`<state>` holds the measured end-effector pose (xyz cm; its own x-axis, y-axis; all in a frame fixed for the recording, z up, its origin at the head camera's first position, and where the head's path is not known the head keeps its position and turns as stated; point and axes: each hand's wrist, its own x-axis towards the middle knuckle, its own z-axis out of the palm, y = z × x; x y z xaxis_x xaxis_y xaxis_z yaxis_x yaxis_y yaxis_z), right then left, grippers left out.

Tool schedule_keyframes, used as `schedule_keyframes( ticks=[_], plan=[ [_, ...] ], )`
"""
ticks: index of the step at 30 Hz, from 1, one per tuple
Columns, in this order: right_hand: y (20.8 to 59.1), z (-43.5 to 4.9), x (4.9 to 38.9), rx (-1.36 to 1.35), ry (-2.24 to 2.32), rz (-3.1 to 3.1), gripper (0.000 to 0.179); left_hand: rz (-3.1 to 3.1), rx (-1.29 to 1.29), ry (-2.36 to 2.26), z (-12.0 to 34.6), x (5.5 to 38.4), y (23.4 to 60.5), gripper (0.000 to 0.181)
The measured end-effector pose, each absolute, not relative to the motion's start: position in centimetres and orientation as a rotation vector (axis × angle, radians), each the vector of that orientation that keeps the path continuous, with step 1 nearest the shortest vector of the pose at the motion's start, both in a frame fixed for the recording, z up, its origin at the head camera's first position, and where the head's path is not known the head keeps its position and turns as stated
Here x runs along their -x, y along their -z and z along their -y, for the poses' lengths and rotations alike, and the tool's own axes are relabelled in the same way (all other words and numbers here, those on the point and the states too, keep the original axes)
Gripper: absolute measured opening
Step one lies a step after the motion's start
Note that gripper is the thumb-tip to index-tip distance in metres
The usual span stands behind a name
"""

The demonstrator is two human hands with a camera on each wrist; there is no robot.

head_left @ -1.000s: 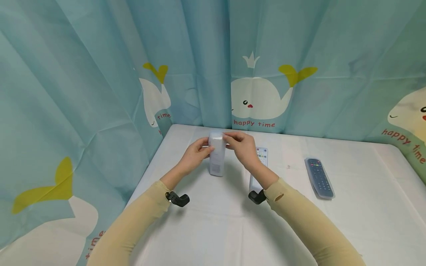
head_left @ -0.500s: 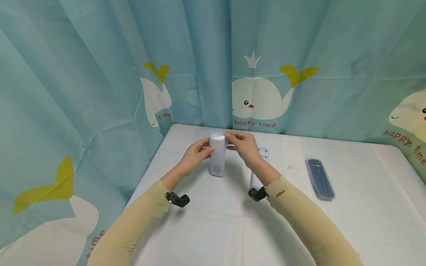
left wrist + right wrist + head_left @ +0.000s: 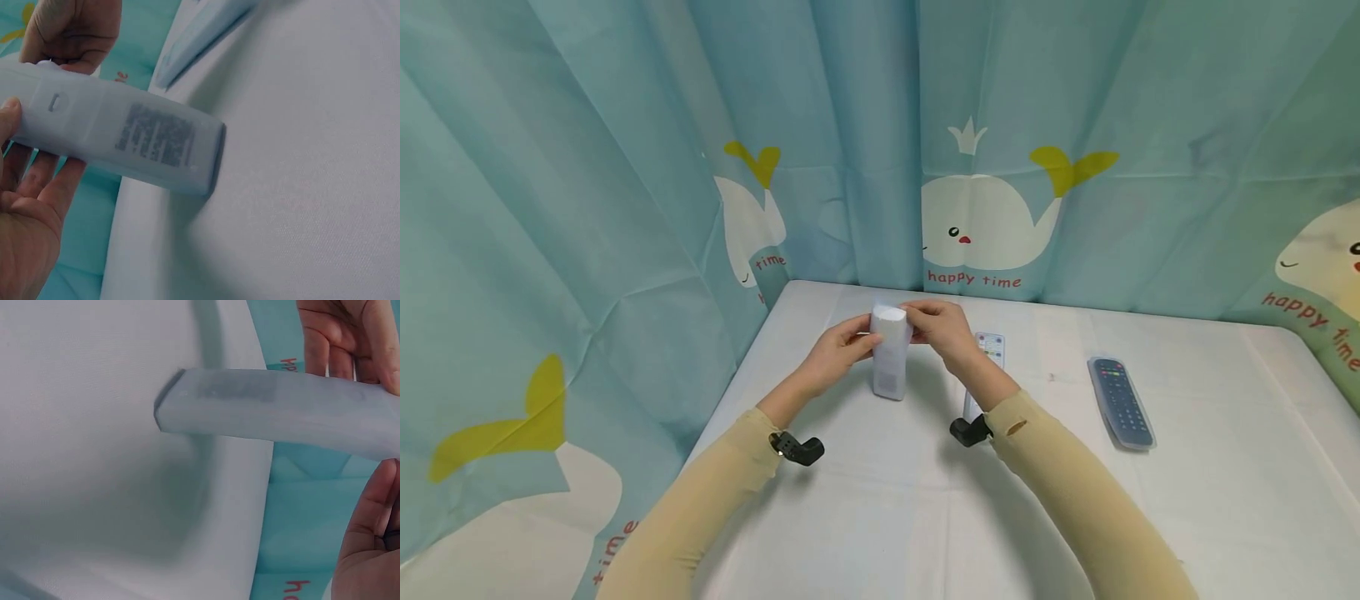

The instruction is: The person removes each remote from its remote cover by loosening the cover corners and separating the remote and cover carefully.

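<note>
A white remote control (image 3: 889, 358) in a translucent sleeve stands upright above the table, its back with a printed label toward me. My left hand (image 3: 838, 352) grips it along its left side, thumb on the back and fingers behind. In the left wrist view, the label (image 3: 156, 134) and a battery-cover latch (image 3: 54, 102) show through the sleeve. My right hand (image 3: 942, 332) pinches the sleeve at its upper right edge, beside the remote's white top end (image 3: 889, 313). The remote's button side is hidden.
Partly behind my right forearm lies another white remote (image 3: 991, 347) with coloured buttons. A dark remote (image 3: 1122, 403) in a clear cover lies farther right on the white table (image 3: 880, 517). A blue whale-print curtain (image 3: 850, 125) hangs along the back and left.
My right hand has shifted slightly down and left at the sleeve's top edge. The remote's white top end now shows more fully. The left hand has hardly moved.
</note>
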<state>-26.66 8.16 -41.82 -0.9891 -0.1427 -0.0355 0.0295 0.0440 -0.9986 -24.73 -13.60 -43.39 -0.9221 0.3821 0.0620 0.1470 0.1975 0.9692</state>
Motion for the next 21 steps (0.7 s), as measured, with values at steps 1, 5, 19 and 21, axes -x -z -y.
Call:
schedule_keyframes(
  ticks=[1, 5, 19, 21],
  plan=[
    [41.9, -8.0, 26.7, 0.119, 2.080, -2.179, 0.029, -2.267, -0.518, -1.805, 13.7, 24.8, 43.4, 0.052],
    [42.2, -7.5, 27.0, 0.144, 2.045, -2.224, 0.027, -2.234, -0.540, -1.807, 14.0, 24.8, 43.4, 0.053],
    [44.5, -6.8, 27.3, 0.241, 1.936, -2.411, 0.024, -2.171, -0.562, -1.813, 14.3, 25.2, 43.5, 0.052],
    [44.5, -7.0, 27.3, 0.239, 1.942, -2.393, 0.024, -2.164, -0.560, -1.826, 14.2, 25.3, 43.6, 0.052]
  ],
)
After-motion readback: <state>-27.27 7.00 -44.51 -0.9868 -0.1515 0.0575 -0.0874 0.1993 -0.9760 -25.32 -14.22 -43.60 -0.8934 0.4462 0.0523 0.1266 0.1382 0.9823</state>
